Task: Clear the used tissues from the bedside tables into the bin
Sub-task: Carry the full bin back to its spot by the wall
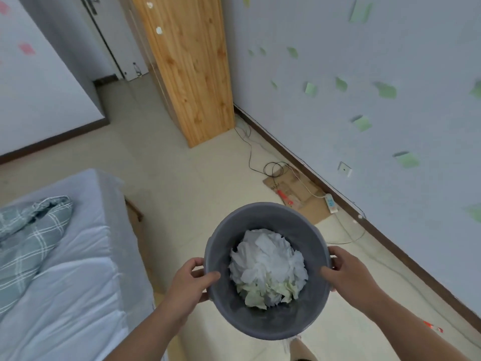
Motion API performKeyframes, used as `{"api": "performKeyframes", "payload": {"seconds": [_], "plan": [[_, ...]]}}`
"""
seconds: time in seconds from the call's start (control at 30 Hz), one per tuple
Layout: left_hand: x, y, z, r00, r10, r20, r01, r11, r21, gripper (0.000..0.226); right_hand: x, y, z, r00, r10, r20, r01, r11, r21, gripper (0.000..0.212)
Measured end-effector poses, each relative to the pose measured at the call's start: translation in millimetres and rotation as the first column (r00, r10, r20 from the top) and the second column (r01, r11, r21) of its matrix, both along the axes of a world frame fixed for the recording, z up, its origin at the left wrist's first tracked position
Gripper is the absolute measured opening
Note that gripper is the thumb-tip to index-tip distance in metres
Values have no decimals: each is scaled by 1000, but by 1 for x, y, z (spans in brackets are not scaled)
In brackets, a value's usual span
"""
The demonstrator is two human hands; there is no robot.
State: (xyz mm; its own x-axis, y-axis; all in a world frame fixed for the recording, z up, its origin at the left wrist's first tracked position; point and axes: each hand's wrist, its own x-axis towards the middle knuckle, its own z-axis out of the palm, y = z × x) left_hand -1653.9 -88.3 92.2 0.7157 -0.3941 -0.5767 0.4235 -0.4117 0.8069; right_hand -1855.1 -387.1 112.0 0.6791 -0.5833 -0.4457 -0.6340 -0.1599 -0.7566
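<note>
A round grey bin point(268, 214) hangs above the floor in the lower middle of the head view, held between both hands. Crumpled white and pale green tissues point(268, 264) fill its bottom. My left hand point(191, 282) grips the left rim, thumb inside the bin and fingers outside. My right hand point(346, 272) grips the right rim the same way. No bedside table is in view.
A bed point(65, 269) with a pale blue sheet and a checked blanket lies at the left. A tall wooden wardrobe point(190, 69) stands ahead. Flat cardboard point(299, 194), cables and a white power strip point(331, 203) lie on the floor along the right wall.
</note>
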Motion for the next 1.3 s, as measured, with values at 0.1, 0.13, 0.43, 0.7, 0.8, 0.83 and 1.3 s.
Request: {"api": "performKeyframes", "payload": {"seconds": [0.1, 0.13, 0.43, 0.7, 0.8, 0.83, 1.3], "plan": [[52, -25, 4, 995, 93, 27, -94, 996, 13, 29, 83, -40, -9, 995, 98, 18, -99, 995, 28, 31], [69, -31, 8, 991, 132, 34, -132, 991, 12, 29, 112, -52, -9, 991, 129, 23, -130, 991, 35, 30], [197, -32, 11, 891, 454, 11, -452, 889, -67, 28, 358, -90, 11, 899, 437, 14, -437, 898, 47, 36], [368, 23, -24, 782, 622, -42, -624, 780, -43, 36, 578, -34, -10, 833, 552, -28, -551, 833, 49, 29], [446, 36, -15, 777, 629, -33, -630, 776, -39, 23, 659, -21, 3, 825, 564, -33, -563, 826, 45, 30], [474, 39, -9, 787, 617, -24, -618, 786, -38, 22, 686, -19, 10, 822, 569, -24, -569, 822, 32, 30], [835, 19, -2, 796, 604, -30, -603, 796, 50, 26, 1039, -34, -8, 795, 606, -22, -602, 793, 96, 34]]}}
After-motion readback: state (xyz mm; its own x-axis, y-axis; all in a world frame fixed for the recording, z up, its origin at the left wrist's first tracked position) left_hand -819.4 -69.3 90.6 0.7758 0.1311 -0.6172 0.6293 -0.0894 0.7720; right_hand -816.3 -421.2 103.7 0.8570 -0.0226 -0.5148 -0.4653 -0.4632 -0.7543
